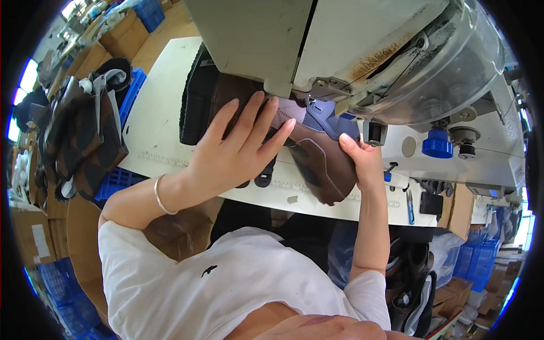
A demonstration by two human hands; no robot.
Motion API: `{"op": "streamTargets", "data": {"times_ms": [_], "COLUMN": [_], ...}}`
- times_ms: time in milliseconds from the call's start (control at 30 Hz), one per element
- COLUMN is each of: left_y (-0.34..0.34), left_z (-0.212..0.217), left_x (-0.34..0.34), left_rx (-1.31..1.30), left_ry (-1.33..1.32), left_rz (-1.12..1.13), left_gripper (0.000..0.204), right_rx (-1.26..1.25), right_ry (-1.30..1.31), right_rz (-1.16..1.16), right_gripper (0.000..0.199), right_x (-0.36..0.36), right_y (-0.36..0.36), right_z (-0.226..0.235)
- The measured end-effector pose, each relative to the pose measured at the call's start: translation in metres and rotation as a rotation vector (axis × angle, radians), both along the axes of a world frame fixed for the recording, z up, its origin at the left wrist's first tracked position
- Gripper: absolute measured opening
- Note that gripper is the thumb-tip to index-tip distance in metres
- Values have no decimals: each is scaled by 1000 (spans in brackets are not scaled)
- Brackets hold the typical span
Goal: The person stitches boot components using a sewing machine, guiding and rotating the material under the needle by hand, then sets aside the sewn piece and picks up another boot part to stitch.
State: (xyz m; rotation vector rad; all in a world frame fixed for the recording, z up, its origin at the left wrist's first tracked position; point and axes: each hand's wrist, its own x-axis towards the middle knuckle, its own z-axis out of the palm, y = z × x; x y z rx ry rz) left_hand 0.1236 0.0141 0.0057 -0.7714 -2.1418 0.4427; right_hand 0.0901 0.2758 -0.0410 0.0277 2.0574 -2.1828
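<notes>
A brown shoe upper (320, 164) with a blue-grey padded collar (324, 116) lies under the head of a sewing machine (311, 96). My left hand (241, 139) rests flat on the upper with its fingers spread, a bangle on that wrist. My right hand (365, 158) pinches the collar end, thumb on top and fingers mostly hidden underneath. Left of the needle area, a black part (198, 96) with a ridged edge sticks out beyond my left fingers. Whether it is joined to the brown upper I cannot tell.
The white machine table (158, 124) carries a printed ruler. Small blue-handled snips (410, 207) and a black box-like item (430, 204) sit at its right. Brown uppers (79, 124) are piled on a blue crate (133, 96) at left. An open carton (79, 243) stands below.
</notes>
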Motion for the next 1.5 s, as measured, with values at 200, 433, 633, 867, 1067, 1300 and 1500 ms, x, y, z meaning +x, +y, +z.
{"op": "streamTargets", "data": {"times_ms": [200,433,633,867,1067,1300,1500], "left_y": [4,6,4,2,3,-8,-20], "left_z": [-10,-17,-17,-16,-13,-9,-4], "left_x": [0,-4,-6,-13,-20,-31,-51], "left_rx": [-102,-44,-8,48,84,157,134], "left_ry": [65,110,117,128,108,50,84], "left_rz": [16,-32,-7,-90,-119,-206,-300], "left_gripper": [32,36,29,30,27,31,39], "right_rx": [5,69,63,26,-52,-57,-146], "right_ry": [79,117,187,126,117,147,170], "right_rz": [-11,-48,-59,-106,-125,-166,-210], "right_gripper": [14,16,14,20,18,11,11], "right_x": [-5,-8,-15,-14,-13,1,12], "right_y": [1,0,6,4,5,-14,-29], "right_z": [0,-4,-18,-19,-24,-19,-22]}}
